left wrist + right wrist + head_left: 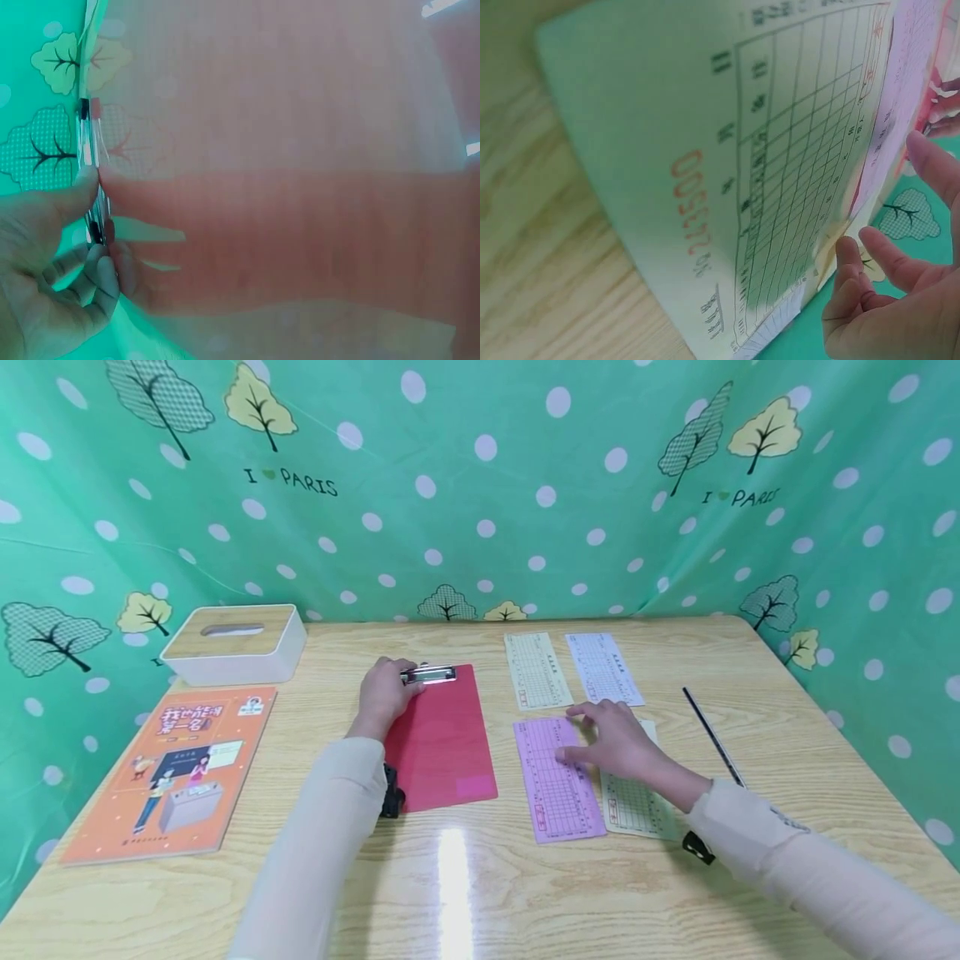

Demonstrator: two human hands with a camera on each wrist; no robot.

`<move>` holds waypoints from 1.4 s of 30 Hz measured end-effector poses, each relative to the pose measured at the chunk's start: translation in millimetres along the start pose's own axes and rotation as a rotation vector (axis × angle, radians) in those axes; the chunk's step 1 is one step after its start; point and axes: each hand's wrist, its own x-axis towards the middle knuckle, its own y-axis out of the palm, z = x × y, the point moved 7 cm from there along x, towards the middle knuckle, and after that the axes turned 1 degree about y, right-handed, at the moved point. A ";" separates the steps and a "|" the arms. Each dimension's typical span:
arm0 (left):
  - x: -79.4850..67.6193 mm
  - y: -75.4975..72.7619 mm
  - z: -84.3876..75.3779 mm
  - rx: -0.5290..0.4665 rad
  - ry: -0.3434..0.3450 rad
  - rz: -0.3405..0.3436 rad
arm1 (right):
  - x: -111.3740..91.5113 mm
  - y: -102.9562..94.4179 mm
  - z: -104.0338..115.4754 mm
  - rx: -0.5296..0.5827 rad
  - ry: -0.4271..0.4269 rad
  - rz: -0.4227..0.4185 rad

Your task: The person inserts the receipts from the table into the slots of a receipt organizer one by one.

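A red clipboard (442,743) lies on the table with its metal clip (433,674) at the far end. My left hand (384,695) grips it at the left end of that clip; in the left wrist view the thumb lies against the metal, fingers curled at the clip's end. To the right, my right hand (617,739) hovers over a purple printed slip (551,785) with thumb and fingers spread apart. Partly beneath that hand lies a pale green printed slip (637,806), whose red number shows in the right wrist view.
Behind the purple slip lie a pale yellow slip (536,670) and a bluish-white slip (604,668). A thin dark stick-like pen or pencil (708,731) lies at right, its near end by my sleeve. On the left are an orange book (187,768) and a wood-topped tissue box (232,652).
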 end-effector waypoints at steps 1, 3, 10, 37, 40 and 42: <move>0.0 -0.4 0.3 -0.008 0.001 -0.005 | -0.3 0.0 -0.2 0.000 -0.003 0.001; -0.4 -1.5 0.4 -0.012 0.009 -0.017 | -0.8 0.6 -0.9 -0.007 -0.005 0.005; 0.1 -1.9 -2.6 0.030 0.051 -0.024 | -1.9 2.1 -2.4 -0.059 0.022 0.014; 4.3 3.7 -11.5 0.145 0.055 -0.026 | -3.2 5.4 1.9 -0.093 0.000 0.043; 4.0 2.7 -12.4 0.150 0.070 -0.038 | -3.8 5.8 1.9 -0.104 0.000 0.048; 3.6 1.9 -12.5 0.157 0.083 -0.049 | -4.1 6.0 1.5 -0.108 -0.001 0.051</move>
